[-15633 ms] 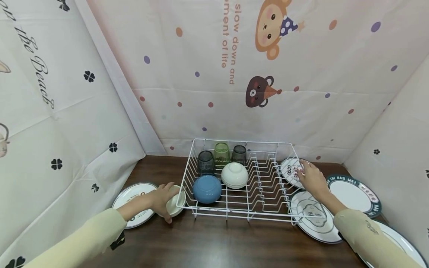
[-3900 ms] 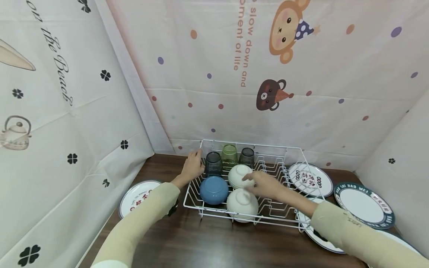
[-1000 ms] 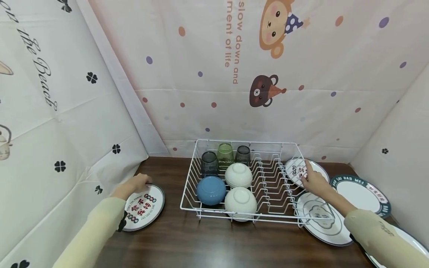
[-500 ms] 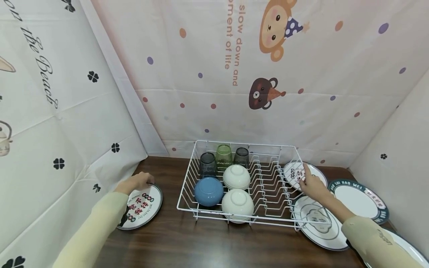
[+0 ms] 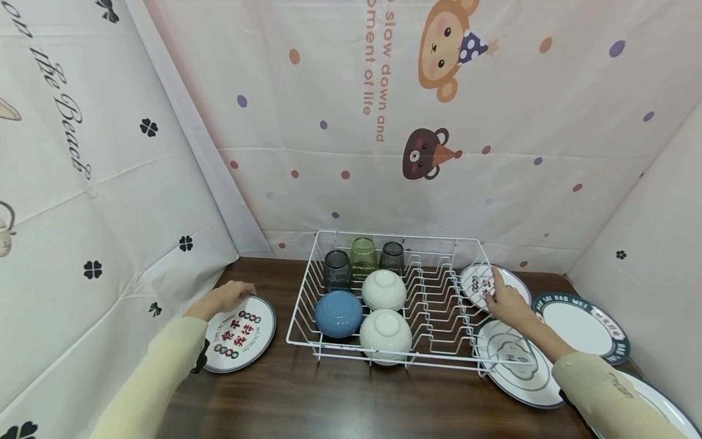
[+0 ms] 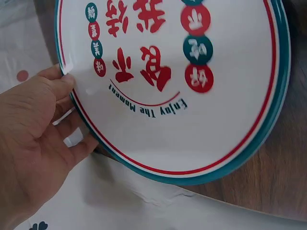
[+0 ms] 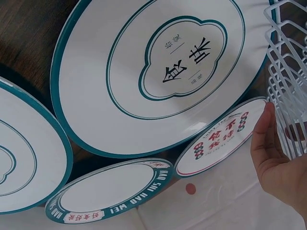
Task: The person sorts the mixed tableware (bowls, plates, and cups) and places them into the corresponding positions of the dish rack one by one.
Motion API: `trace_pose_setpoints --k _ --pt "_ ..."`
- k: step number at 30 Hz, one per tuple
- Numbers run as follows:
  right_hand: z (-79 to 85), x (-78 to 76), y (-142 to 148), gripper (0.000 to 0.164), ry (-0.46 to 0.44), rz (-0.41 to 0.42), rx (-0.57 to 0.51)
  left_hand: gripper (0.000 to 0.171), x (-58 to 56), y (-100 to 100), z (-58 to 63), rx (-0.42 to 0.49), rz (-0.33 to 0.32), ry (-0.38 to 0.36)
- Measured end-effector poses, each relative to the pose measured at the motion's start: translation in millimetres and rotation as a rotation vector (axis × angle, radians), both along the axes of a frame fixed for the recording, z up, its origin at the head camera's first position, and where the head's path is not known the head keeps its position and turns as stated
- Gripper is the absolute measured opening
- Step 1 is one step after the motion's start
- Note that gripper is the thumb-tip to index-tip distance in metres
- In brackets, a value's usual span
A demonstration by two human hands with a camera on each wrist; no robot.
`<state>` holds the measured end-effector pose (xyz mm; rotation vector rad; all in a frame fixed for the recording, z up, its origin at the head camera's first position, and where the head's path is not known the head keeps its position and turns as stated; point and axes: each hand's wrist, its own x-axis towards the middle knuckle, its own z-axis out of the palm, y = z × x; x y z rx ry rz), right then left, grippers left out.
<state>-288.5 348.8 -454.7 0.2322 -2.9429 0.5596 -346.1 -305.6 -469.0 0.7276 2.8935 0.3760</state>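
At the left, my left hand [image 5: 226, 297] pinches the far-left rim of a white plate [image 5: 244, 335] with red lettering and a teal edge. In the left wrist view, fingertips [image 6: 64, 82] lie at the plate's rim, and other fingers reach under it. My right hand [image 5: 507, 303] holds the right side of a white wire dish rack [image 5: 439, 364]. In the rack, upside down, are a blue bowl [image 5: 338, 314], two white bowls [image 5: 384, 289], two dark glasses [image 5: 337, 270] and a green glass [image 5: 363, 258]. The rack's right half has plate slots.
Right of the rack lie several plates: a small red-lettered plate [image 7: 218, 139], a large plate with a central emblem [image 7: 120, 129], a teal-banded plate [image 5: 576, 326] and another large one [image 5: 647, 390]. Printed cloth [image 5: 329, 122] encloses the brown table [image 5: 307, 402] at the back and sides.
A second white bowl, earlier under my left hand left of the rack, now sits in the rack's front. My left hand has gone to the plate, which has lately shifted slightly right.
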Motion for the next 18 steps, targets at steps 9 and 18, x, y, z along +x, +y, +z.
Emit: trace_pose_setpoints --k 9,18 --pt "-2.8 2.8 -3.5 0.074 -0.048 0.002 -0.031 0.021 5.2 -2.7 3.1 0.118 0.084 0.044" --pt "4.2 1.3 0.0 0.075 -0.047 -0.011 -0.018 0.022 4.3 3.1 13.9 0.211 0.146 0.142"
